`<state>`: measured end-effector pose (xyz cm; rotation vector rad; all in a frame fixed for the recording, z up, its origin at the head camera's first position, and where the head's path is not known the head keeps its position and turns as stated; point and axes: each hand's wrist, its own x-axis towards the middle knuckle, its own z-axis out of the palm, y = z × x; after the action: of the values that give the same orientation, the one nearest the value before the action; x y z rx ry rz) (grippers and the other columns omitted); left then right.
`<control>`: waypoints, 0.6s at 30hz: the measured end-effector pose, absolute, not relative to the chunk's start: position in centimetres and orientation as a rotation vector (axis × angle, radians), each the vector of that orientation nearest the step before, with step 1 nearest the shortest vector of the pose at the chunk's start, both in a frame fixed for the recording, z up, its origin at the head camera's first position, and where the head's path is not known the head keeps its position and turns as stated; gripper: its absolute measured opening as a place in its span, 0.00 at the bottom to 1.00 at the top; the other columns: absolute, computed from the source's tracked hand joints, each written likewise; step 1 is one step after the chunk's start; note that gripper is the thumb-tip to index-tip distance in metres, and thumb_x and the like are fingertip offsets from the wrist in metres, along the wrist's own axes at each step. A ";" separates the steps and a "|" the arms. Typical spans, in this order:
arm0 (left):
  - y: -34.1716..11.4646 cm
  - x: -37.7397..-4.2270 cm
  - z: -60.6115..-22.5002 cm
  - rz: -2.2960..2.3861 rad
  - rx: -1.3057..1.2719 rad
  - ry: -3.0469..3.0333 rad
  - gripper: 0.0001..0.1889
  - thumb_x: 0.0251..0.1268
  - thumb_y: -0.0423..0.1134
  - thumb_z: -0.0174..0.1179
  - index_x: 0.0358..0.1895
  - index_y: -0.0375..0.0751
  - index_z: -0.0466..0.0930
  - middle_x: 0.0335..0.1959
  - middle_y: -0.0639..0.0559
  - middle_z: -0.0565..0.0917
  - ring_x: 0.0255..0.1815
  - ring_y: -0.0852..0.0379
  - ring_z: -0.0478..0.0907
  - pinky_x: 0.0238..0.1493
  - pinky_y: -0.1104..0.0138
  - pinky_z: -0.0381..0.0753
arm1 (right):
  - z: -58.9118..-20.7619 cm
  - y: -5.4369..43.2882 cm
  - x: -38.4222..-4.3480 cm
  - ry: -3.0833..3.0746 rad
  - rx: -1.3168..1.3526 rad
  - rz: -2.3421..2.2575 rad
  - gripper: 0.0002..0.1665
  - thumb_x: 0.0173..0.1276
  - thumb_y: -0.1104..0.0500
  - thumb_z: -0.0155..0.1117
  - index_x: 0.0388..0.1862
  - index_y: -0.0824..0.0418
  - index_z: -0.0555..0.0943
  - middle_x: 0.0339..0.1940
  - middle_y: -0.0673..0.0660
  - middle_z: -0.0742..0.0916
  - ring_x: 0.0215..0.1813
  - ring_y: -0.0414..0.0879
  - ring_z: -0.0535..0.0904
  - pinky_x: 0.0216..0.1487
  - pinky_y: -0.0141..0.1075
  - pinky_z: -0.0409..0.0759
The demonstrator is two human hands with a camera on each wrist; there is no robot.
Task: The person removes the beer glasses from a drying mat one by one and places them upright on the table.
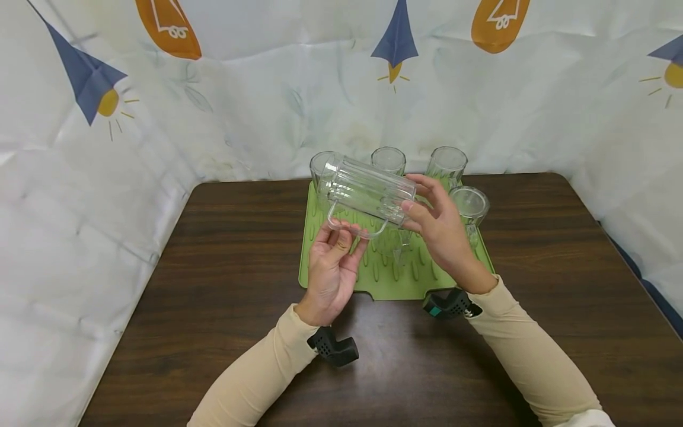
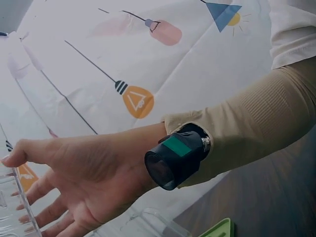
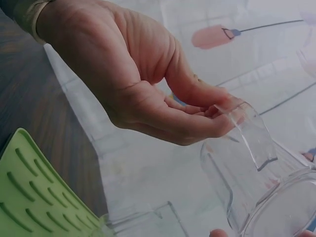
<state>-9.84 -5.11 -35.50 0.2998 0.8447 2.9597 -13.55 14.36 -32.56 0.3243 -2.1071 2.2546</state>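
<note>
A tall clear ribbed mug (image 1: 368, 187) is held tilted on its side above a green ridged mat (image 1: 392, 289). My left hand (image 1: 331, 273) pinches the mug's looped handle between thumb and fingers, palm turned up. At the mug's right-hand end, my right hand (image 1: 444, 234) grips it, thumb on the near side and fingers over the far side. The right wrist view shows the pinched handle (image 3: 256, 140) up close. In the left wrist view, fingers spread along the edge of the clear mug (image 2: 17, 207).
Along the mat's back edge stand clear glasses, at left, in the middle (image 1: 388, 157) and at right (image 1: 447, 160). Another clear mug (image 1: 469, 204) with a handle stands at the mat's right side. The dark wooden table (image 1: 229, 255) meets a printed white cloth (image 1: 256, 112) behind.
</note>
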 end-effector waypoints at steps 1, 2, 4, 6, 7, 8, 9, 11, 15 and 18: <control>-5.1 -9.8 -35.5 2.959 0.311 0.839 0.06 0.67 0.37 0.65 0.43 0.48 0.79 0.42 0.58 0.82 0.49 0.62 0.85 0.61 0.67 0.87 | -32.5 14.4 -13.5 -2.109 0.320 2.249 0.31 0.76 0.61 0.56 0.76 0.55 0.67 0.71 0.57 0.71 0.66 0.51 0.77 0.53 0.32 0.86; -5.1 -9.8 -35.4 2.959 0.320 0.834 0.06 0.67 0.37 0.65 0.43 0.48 0.79 0.42 0.57 0.82 0.49 0.62 0.85 0.61 0.67 0.87 | -32.5 14.4 -13.5 -2.108 0.316 2.245 0.30 0.76 0.61 0.56 0.76 0.55 0.67 0.72 0.56 0.71 0.66 0.51 0.76 0.54 0.32 0.86; -5.1 -9.8 -35.4 2.960 0.335 0.822 0.05 0.68 0.36 0.64 0.43 0.47 0.79 0.42 0.57 0.82 0.49 0.61 0.85 0.62 0.67 0.87 | -32.5 14.6 -13.5 -2.079 0.307 2.250 0.31 0.76 0.61 0.55 0.76 0.55 0.67 0.71 0.55 0.72 0.65 0.50 0.75 0.53 0.33 0.85; -5.1 -9.8 -35.4 2.965 0.340 0.813 0.05 0.68 0.36 0.63 0.43 0.47 0.79 0.42 0.57 0.83 0.49 0.61 0.85 0.61 0.67 0.87 | -32.4 14.8 -13.5 -2.036 0.300 2.254 0.30 0.76 0.61 0.54 0.75 0.55 0.67 0.68 0.53 0.73 0.63 0.48 0.75 0.54 0.34 0.86; -5.1 -9.8 -35.3 2.968 0.340 0.810 0.05 0.68 0.36 0.64 0.43 0.47 0.80 0.42 0.57 0.83 0.49 0.61 0.85 0.62 0.67 0.87 | -32.3 15.0 -13.5 -2.011 0.305 2.255 0.29 0.76 0.61 0.54 0.75 0.56 0.67 0.67 0.53 0.74 0.62 0.48 0.76 0.55 0.34 0.86; -5.1 -9.8 -35.3 2.972 0.337 0.808 0.05 0.67 0.36 0.64 0.43 0.48 0.80 0.42 0.57 0.83 0.48 0.61 0.85 0.61 0.67 0.87 | -32.2 15.3 -13.5 -1.981 0.312 2.261 0.29 0.77 0.62 0.53 0.75 0.57 0.67 0.65 0.53 0.75 0.61 0.48 0.76 0.56 0.34 0.86; -5.1 -9.9 -35.3 2.975 0.336 0.806 0.06 0.66 0.36 0.65 0.43 0.48 0.80 0.41 0.57 0.83 0.48 0.61 0.85 0.61 0.67 0.87 | -32.1 15.5 -13.5 -1.953 0.322 2.263 0.27 0.77 0.62 0.52 0.74 0.57 0.67 0.64 0.53 0.76 0.61 0.47 0.77 0.57 0.34 0.85; -5.2 -9.9 -35.3 2.977 0.336 0.809 0.06 0.65 0.36 0.66 0.42 0.48 0.80 0.41 0.58 0.83 0.48 0.61 0.85 0.61 0.67 0.87 | -31.8 16.0 -13.6 -1.909 0.327 2.257 0.25 0.79 0.62 0.52 0.73 0.59 0.68 0.62 0.54 0.79 0.60 0.47 0.80 0.58 0.34 0.85; -5.5 -10.1 -35.2 2.974 0.359 0.824 0.05 0.65 0.36 0.65 0.42 0.48 0.81 0.41 0.58 0.84 0.48 0.60 0.86 0.61 0.67 0.87 | -31.2 17.1 -13.7 -1.818 0.330 2.243 0.24 0.79 0.61 0.52 0.71 0.61 0.72 0.61 0.54 0.83 0.62 0.47 0.82 0.63 0.33 0.83; -5.8 -10.3 -35.0 2.977 0.382 0.853 0.05 0.66 0.36 0.65 0.41 0.49 0.81 0.41 0.58 0.84 0.47 0.59 0.86 0.60 0.67 0.87 | -30.6 17.9 -13.6 -1.757 0.338 2.242 0.24 0.79 0.60 0.54 0.71 0.62 0.73 0.61 0.55 0.84 0.65 0.50 0.81 0.67 0.32 0.81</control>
<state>-10.27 -5.81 -34.99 0.3815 0.8528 2.9772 -13.60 17.86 -30.62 0.3378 -1.7566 2.2423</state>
